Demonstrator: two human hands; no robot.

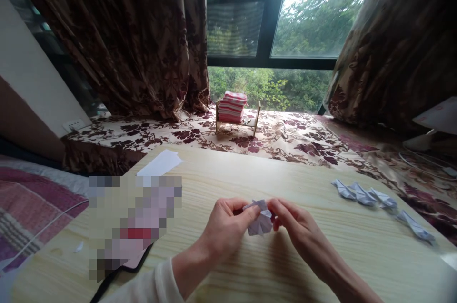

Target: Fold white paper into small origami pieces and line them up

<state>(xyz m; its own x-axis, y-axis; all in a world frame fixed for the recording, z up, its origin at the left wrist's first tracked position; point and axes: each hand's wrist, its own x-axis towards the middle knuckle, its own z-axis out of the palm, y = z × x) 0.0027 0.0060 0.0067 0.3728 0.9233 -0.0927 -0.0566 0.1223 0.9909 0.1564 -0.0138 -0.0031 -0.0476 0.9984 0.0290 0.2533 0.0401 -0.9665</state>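
Note:
Between my hands, above the wooden table, is a small piece of folded white paper (260, 225) with creases fanning across it. My left hand (228, 222) pinches its left side, the thumb lying over the upper part. At its right edge, my right hand (291, 217) has its thumb and fingers drawn together on the paper; the exact fingertip contact is partly hidden. Several folded white paper pieces (364, 195) lie in a slanting row on the right side of the table.
On the table's (228, 174) left lie white paper sheets (160, 164) and a blurred-out pinkish object (143, 236). A paper scrap (79, 247) is near the left edge. Beyond, a small wooden rack (256, 122) holds striped cloths (232, 107) on the window seat. A lamp (437, 115) stands right.

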